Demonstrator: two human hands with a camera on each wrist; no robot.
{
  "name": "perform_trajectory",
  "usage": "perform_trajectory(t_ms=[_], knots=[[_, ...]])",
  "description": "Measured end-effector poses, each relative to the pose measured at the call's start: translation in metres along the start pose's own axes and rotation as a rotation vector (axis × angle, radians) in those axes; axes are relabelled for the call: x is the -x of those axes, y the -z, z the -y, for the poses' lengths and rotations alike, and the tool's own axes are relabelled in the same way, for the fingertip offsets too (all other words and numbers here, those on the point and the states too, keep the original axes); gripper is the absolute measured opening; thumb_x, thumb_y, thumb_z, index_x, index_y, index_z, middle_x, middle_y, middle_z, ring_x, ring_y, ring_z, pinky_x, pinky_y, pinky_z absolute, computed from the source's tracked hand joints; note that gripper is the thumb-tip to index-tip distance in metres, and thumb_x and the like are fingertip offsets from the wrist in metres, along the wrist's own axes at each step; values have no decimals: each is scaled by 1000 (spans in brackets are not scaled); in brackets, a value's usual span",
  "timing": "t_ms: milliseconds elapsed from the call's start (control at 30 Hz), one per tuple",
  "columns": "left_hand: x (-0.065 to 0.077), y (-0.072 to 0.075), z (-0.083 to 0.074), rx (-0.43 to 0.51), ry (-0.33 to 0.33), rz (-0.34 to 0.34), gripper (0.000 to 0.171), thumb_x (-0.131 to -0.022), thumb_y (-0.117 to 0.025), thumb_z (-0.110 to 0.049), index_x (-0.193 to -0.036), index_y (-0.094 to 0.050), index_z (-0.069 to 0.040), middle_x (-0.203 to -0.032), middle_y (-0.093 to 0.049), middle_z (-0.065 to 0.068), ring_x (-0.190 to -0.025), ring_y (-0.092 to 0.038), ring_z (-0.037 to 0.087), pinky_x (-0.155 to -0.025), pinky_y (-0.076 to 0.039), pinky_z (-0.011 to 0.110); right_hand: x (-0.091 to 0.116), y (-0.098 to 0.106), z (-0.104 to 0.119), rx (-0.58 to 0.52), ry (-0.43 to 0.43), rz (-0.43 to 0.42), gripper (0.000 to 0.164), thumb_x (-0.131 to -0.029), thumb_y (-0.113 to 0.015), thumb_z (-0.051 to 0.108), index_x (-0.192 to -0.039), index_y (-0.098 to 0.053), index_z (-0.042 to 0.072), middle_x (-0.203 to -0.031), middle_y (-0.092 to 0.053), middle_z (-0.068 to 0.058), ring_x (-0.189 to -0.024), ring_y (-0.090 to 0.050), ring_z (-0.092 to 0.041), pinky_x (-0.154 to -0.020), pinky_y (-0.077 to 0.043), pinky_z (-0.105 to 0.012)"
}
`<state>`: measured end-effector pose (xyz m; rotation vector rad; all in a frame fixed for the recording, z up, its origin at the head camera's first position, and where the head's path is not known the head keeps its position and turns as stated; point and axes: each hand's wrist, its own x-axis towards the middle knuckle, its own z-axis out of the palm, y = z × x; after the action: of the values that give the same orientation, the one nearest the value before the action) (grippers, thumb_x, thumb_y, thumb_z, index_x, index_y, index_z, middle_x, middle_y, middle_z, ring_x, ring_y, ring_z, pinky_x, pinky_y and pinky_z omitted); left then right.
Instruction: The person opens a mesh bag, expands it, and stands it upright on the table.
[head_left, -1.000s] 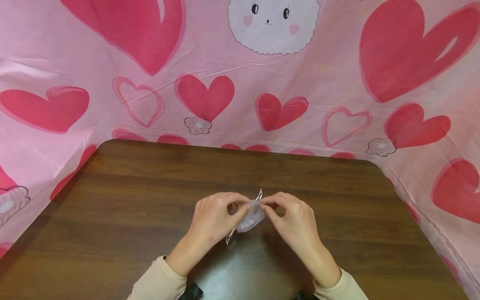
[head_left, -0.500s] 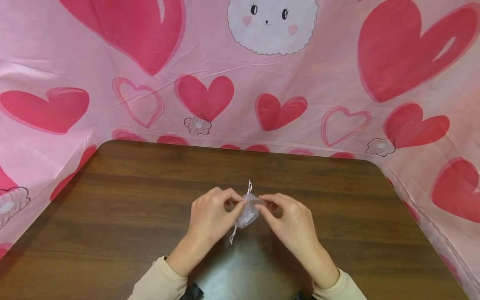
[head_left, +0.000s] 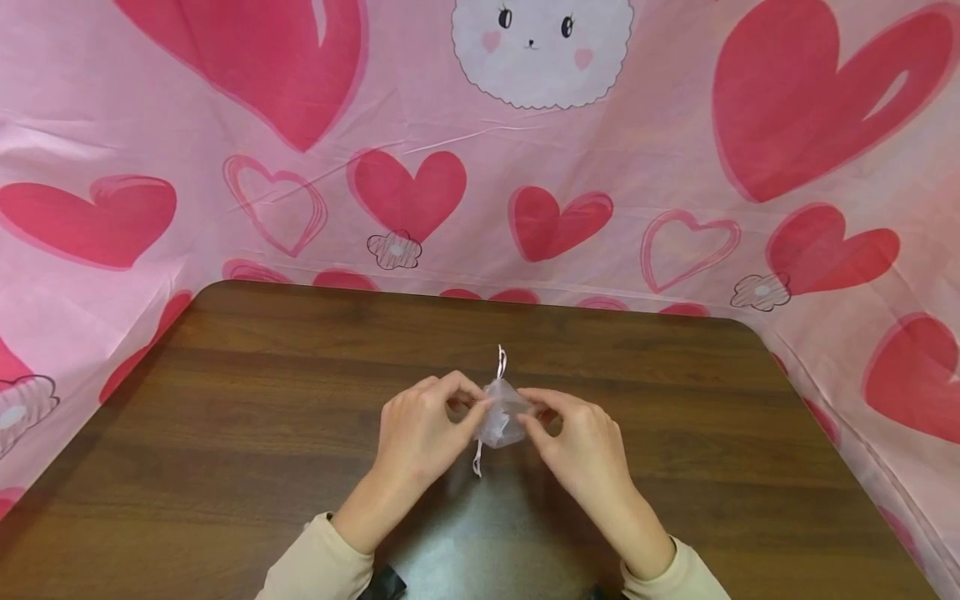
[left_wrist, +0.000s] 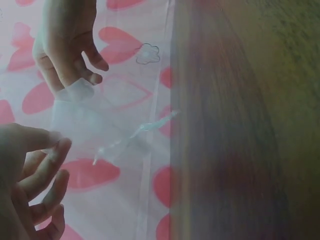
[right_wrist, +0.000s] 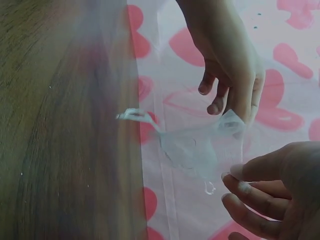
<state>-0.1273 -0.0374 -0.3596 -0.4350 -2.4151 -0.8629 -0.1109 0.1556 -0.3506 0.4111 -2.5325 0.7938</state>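
A small sheer white organza drawstring bag (head_left: pixel 504 423) is held up above the table, spread between both hands. My left hand (head_left: pixel 426 427) pinches its left edge between thumb and forefinger. On the opposite edge, my right hand (head_left: pixel 585 435) pinches the thin fabric the same way. One ribbon loop (head_left: pixel 502 362) sticks out on the far side and another on the near side. In the right wrist view the bag (right_wrist: pixel 192 150) hangs down from the fingertips, its mouth edge stretched between the hands. Whether anything lies inside cannot be told.
Beneath the hands is a dark brown wood-grain table (head_left: pixel 300 358) with rounded far corners. A pink cloth (head_left: pixel 480 167) printed with red hearts stands behind the table and along its sides.
The bag has turned between the hands: its far ribbon loop has swung left and outward, the near one slightly right. The fabric is spread wider. Both hands have shifted only slightly.
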Motion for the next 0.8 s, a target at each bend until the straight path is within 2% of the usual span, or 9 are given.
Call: perform_trajectory(t_ms=[167, 367, 600, 800], knots=[[-1, 2, 1, -38, 22, 9, 9, -80, -83, -31, -86, -77, -31, -72, -65, -18, -65, -56, 3, -54, -41, 30, -2, 2, -2, 13, 1, -52, 23, -76, -85, 8, -98, -80, 14, -77, -71, 6, -59, -59, -11, -51, -41, -30], [-2, 1, 3, -32, 34, 20, 10, -76, -86, -30, -81, -78, -33, -84, -66, -20, -71, -58, 4, -56, -43, 29, -3, 4, -3, 18, 18, -95, 16, -77, -85, 9, -89, -80, 18, -74, -68, 10, -57, -55, -7, -50, -39, -29], [-1, 1, 2, -19, 34, 31, 15, -75, -86, -24, -78, -73, -31, -73, -65, -15, -66, -56, 3, -53, -41, 29, -4, 4, -2, 15, 21, -112, 14, -76, -86, 11, -85, -79, 20, -73, -67, 11, -55, -50, -3, -50, -38, -27], [-1, -1, 1, -8, 2, 62, 21, -74, -87, -20, -84, -72, -31, -74, -63, -18, -68, -58, 4, -55, -42, 29, -4, 4, -3, 10, 25, -116, 16, -74, -87, 10, -82, -77, 19, -72, -67, 9, -54, -51, -3, -51, -40, -29]])
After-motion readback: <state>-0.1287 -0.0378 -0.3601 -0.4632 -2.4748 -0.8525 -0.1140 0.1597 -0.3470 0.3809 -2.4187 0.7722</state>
